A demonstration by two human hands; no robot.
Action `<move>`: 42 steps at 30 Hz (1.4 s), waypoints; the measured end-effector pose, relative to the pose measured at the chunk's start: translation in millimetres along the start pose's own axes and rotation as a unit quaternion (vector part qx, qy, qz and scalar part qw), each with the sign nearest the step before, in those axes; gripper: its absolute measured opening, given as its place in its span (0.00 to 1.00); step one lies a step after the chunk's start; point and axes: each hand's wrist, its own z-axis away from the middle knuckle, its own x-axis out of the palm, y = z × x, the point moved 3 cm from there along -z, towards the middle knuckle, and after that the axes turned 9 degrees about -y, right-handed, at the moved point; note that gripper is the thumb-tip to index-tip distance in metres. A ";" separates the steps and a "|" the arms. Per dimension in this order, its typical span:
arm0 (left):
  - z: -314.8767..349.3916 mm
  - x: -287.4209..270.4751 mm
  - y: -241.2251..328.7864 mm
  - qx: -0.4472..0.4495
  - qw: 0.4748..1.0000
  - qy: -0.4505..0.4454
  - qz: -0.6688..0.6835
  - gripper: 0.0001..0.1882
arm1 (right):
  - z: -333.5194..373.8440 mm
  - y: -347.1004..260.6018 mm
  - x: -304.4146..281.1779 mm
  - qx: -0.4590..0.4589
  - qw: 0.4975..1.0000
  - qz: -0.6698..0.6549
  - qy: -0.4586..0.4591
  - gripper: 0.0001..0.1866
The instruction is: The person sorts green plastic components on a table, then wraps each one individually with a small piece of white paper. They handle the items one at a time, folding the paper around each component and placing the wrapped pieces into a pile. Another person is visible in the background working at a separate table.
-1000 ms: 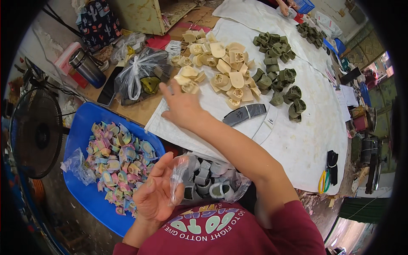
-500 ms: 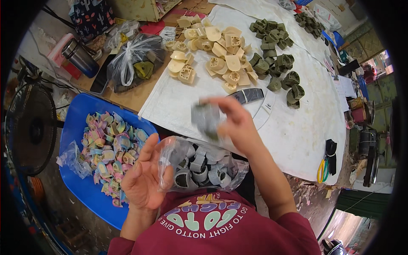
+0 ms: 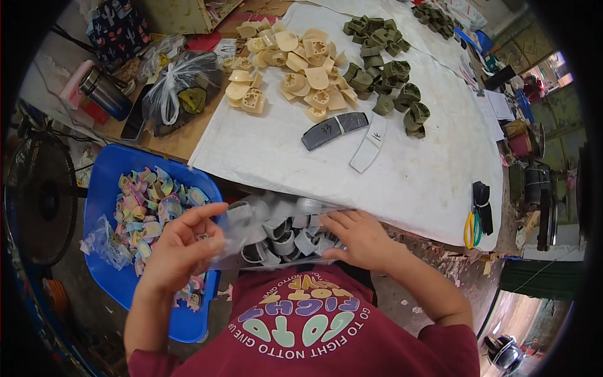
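1. The left hand (image 3: 182,248) pinches the left edge of a clear plastic bag (image 3: 276,229). Its thumb and fingers are closed on the plastic.
2. The right hand (image 3: 361,239) grips the right side of the same bag, with its fingers curled onto the plastic.
3. The bag sits close to the person's chest, just under the near edge of the table. It is full of small grey pieces (image 3: 286,235) with round curves.
4. Below the hands is the person's dark red shirt (image 3: 301,327) with pale round letters on it.
5. To the left, under the left hand, is a blue tub (image 3: 107,182). It holds a heap of pastel pieces (image 3: 147,201) in pink, yellow and blue. A little clear bag (image 3: 103,242) hangs over its left rim.
6. A white sheet (image 3: 414,182) covers the table in front of the hands.
7. On the sheet lie a dark curved strip (image 3: 333,130) and a white curved strip (image 3: 369,146), just beside each other.
8. Farther back is a pile of cream pieces (image 3: 295,69). Next to it, on the right, is a pile of dark green pieces (image 3: 386,78).
9. At the back left is a tied plastic bag (image 3: 179,91) with dark things inside, and a metal cup (image 3: 103,91) near it.
10. Near the right edge of the sheet lie some scissors (image 3: 472,226) with yellow and green handles.
11. A black fan (image 3: 38,201) stands at the far left.
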 end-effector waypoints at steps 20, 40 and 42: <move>30.8 52.8 31.9 0.245 0.957 -0.080 -0.135 0.09 | 98.0 -76.4 -147.6 -0.105 0.990 -0.095 -0.005 0.03; -70.5 104.9 -67.1 0.047 0.929 -0.323 -0.175 0.14 | -36.8 -70.3 -82.9 -0.293 0.918 -0.260 0.060 0.11; -74.3 95.8 -66.1 -0.001 0.953 -0.298 -0.057 0.16 | -34.4 -48.1 -86.7 -0.184 0.926 -0.307 0.117 0.15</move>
